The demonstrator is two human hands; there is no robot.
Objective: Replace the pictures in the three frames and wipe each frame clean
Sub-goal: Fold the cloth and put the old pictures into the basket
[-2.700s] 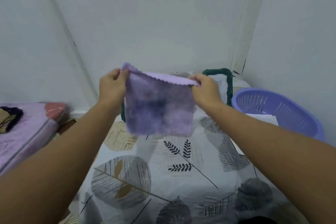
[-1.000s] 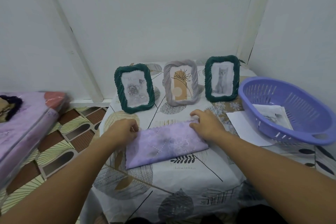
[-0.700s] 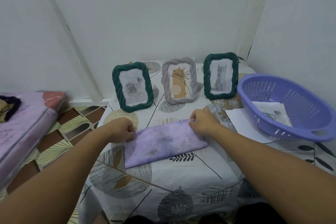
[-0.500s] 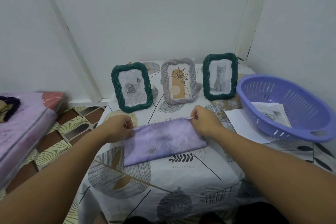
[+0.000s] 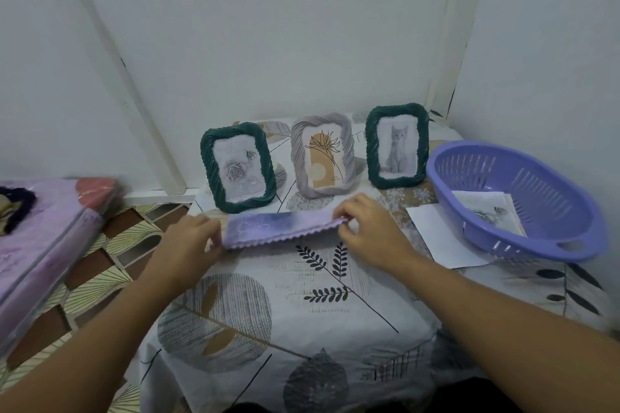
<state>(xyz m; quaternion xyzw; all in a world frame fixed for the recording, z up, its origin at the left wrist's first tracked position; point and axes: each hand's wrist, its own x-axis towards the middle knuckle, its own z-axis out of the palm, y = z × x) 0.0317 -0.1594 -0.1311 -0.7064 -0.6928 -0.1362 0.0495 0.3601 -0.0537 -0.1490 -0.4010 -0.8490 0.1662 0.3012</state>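
From the head camera, the person has a lilac cloth (image 5: 280, 231) folded into a narrow strip on the desk (image 5: 302, 312), just in front of three standing frames. The left hand (image 5: 188, 245) grips the strip's left end, fingers curled round it; the right hand (image 5: 365, 231) pinches the right end at the scalloped edge. Behind stand the green rose frame (image 5: 239, 167), the grey flower frame (image 5: 322, 155) and the green cat frame (image 5: 397, 145), all upright and apart from each other. To the right, a purple basket (image 5: 523, 238) holds printed paper, and a white sheet (image 5: 439, 238) lies half under it.

I'd judge the wiping is about to begin. The risk is the closeness: the cloth lies just beside the rose frame's foot, so a forward sweep could tip a frame backward. The loose desk cover might also drag and wobble all three.
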